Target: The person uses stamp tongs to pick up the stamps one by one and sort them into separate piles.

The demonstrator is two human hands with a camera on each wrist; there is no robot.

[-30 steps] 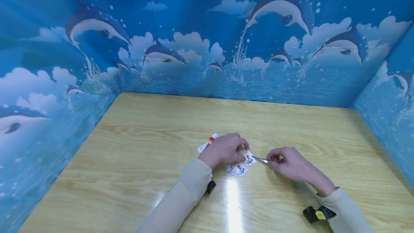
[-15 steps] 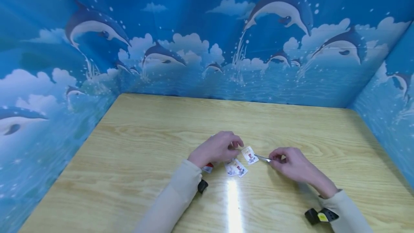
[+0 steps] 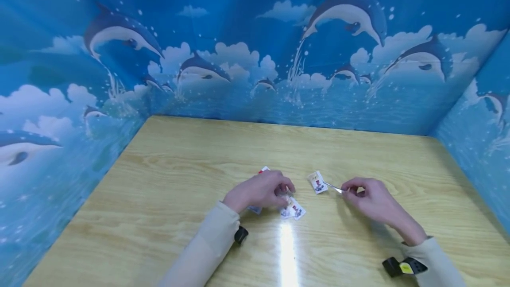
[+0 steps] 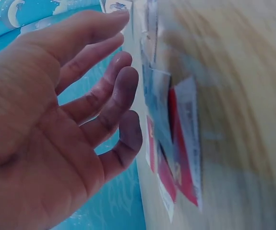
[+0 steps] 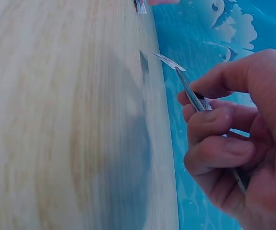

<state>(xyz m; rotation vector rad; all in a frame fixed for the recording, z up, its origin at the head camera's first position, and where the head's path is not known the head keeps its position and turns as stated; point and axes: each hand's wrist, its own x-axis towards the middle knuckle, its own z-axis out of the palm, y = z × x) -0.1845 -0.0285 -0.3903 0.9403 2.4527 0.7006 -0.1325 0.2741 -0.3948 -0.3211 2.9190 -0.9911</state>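
Note:
My right hand [image 3: 368, 198] pinches metal tweezers [image 5: 189, 91]. At their tips is a small white card-like piece [image 3: 317, 182] with a coloured print, held above the table in the right wrist view. My left hand [image 3: 259, 190] hovers over more of these small printed pieces [image 3: 295, 210], its fingers loosely bent. Nothing shows between those fingers in the left wrist view. Beside them, flat red-and-white pieces [image 4: 186, 143] overlap one another on the table. In the head view the left hand hides part of this group.
The wooden table [image 3: 191, 158] carries a bright light streak in front of the pieces. Blue dolphin-print cloth [image 3: 239, 92] encloses its back and sides. Black camera mounts [image 3: 404, 267] are strapped at both wrists.
The right hand has carried the tweezers and the printed piece right and slightly away, apart from the group. The left hand has let go of that piece and drawn back left.

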